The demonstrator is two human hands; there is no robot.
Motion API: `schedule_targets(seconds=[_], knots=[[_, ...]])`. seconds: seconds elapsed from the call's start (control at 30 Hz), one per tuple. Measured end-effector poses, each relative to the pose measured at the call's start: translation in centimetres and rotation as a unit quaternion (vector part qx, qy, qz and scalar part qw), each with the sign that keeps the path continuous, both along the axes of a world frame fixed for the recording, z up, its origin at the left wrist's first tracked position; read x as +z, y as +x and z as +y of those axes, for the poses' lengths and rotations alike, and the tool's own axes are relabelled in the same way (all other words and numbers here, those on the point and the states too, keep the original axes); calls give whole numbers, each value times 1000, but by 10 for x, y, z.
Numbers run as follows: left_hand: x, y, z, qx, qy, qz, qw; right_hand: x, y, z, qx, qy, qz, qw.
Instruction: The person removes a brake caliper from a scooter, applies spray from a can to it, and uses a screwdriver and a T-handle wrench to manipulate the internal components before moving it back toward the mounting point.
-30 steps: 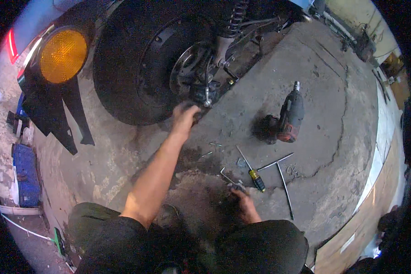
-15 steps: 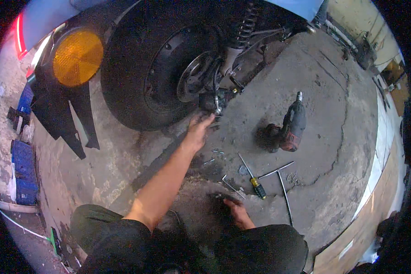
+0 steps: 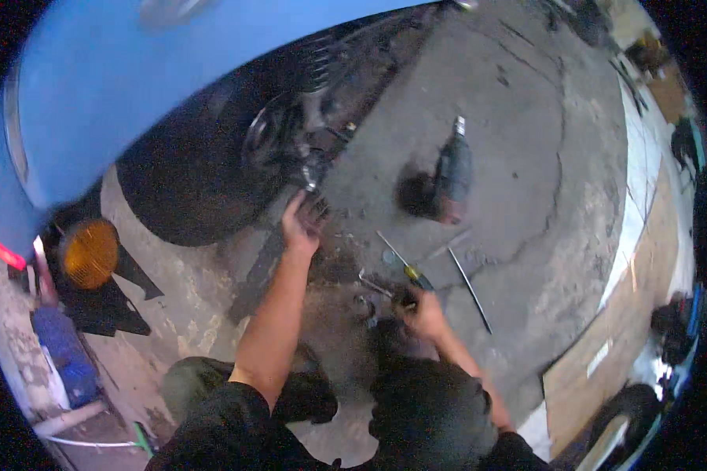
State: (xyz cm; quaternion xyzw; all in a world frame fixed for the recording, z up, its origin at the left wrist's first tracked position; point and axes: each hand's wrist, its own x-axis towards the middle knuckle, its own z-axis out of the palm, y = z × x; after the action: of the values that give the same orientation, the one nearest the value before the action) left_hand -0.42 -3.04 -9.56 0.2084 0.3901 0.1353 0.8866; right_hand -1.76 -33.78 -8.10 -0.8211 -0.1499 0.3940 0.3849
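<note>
My left hand (image 3: 302,224) reaches up beneath a brake caliper (image 3: 313,171) on the black wheel (image 3: 177,188), fingers loosely spread at or near its underside; whether they touch it is unclear. My right hand (image 3: 420,314) is closed on a dark object I cannot make out, beside a bent hex key (image 3: 373,284). On the concrete around it lie a yellow-and-black screwdriver (image 3: 416,276), a long T-handle tool (image 3: 470,290) and small metal pieces. A dark cordless impact wrench (image 3: 454,177) rests right of the caliper. The picture is blurred.
Blue bodywork (image 3: 133,71) fills the upper left, with a round amber reflector (image 3: 90,253) on black panels below it. A blue crate (image 3: 71,353) stands at the left edge. Cardboard (image 3: 573,377), white sheet and dark clutter line the right.
The view has swung, bringing much more blue bodywork over the wheel. My right hand has moved up and rightward toward the screwdriver. My left hand stays below the caliper, fingers more spread.
</note>
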Motion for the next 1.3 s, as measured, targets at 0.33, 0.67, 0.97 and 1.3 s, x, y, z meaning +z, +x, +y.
schedule_targets(seconds=[0.33,0.67,0.97,1.3], knots=[[126,-77,-43,-730,434,246,466,98,-42,-175,-77,-229,-145,960],[444,-293,16,-457,373,351,727,278,-196,-315,-198,-143,321,915],[485,-572,27,-141,148,529,823,416,33,-189,76,-360,-100,924],[498,-696,81,-153,-14,483,862,534,105,235,-390,-127,-129,903]])
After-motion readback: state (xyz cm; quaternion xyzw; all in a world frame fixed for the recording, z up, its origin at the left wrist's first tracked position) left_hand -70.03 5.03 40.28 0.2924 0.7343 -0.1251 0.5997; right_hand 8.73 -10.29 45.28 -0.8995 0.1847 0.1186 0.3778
